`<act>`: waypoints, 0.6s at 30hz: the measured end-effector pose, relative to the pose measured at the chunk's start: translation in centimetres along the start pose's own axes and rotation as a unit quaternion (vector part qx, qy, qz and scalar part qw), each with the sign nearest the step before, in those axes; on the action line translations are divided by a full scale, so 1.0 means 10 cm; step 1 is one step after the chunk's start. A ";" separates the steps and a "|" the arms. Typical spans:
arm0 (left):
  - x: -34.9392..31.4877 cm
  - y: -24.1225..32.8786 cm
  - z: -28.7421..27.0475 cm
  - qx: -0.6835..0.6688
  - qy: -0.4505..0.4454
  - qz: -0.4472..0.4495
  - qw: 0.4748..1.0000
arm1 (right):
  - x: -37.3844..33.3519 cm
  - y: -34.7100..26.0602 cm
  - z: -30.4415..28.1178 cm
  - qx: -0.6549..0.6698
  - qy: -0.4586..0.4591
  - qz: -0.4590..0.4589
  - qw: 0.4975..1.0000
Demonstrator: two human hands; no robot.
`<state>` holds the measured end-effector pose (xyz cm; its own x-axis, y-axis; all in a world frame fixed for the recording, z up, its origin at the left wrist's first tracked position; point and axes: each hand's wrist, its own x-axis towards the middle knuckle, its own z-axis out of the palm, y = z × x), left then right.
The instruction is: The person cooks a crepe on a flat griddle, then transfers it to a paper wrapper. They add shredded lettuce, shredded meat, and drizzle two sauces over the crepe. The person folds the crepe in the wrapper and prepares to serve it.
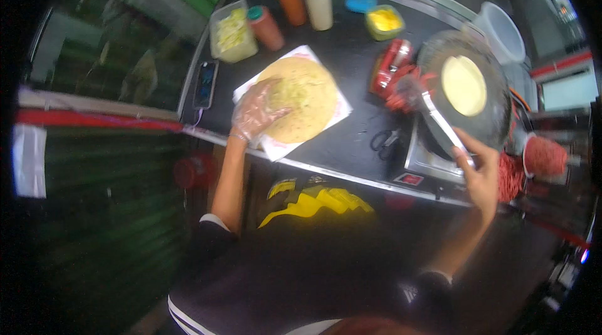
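My left hand (257, 109), in a clear plastic glove, reaches over the left side of a round flatbread (313, 125). Its fingers are spread and touch or hover just above pale green shredded cabbage (298, 89) heaped on the bread. Under the bread lies a white paper sheet (342, 109), turned cornerwise. My bare right hand (480, 169) grips the handle of a metal spatula (445, 125), whose blurred blade points up and left, past the near-left side of a round griddle (433, 53). A second, paler flatbread (464, 86) lies on that griddle.
Sauce bottles, orange (290, 4), white (318, 9) and red (266, 29), stand at the back beside a cabbage tub (235, 47). A yellow-filled tub (384, 25), red packages (395, 62), scissors (384, 141) and a phone (205, 86) lie around the black counter. A white bucket (501, 34) is far right.
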<state>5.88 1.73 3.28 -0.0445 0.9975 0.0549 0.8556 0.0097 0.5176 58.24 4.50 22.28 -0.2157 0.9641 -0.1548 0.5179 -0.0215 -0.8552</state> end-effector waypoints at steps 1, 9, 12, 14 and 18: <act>-0.03 -0.04 -0.03 -0.009 -0.002 0.004 1.000 | 0.11 0.02 0.35 -0.002 -0.016 0.010 1.000; -0.04 -0.38 0.04 0.060 -0.028 0.128 0.990 | 0.85 0.20 2.44 -0.110 -0.197 -0.117 0.967; 0.02 -0.55 0.10 0.037 -0.040 0.136 0.989 | 0.89 0.16 2.46 -0.196 -0.204 -0.167 0.944; 0.04 -0.69 0.09 0.036 -0.057 0.139 0.988 | 0.85 0.10 2.32 -0.234 -0.200 -0.170 0.936; 0.04 -0.84 0.09 -0.022 -0.068 0.076 0.995 | 0.75 -0.02 2.16 -0.273 -0.188 -0.132 0.934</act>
<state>-0.89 2.08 -1.84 0.1563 0.9875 0.0209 0.8239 -0.1420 0.5487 38.66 6.05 10.62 -0.6177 0.7537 -0.2246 0.7286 0.4410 -0.5241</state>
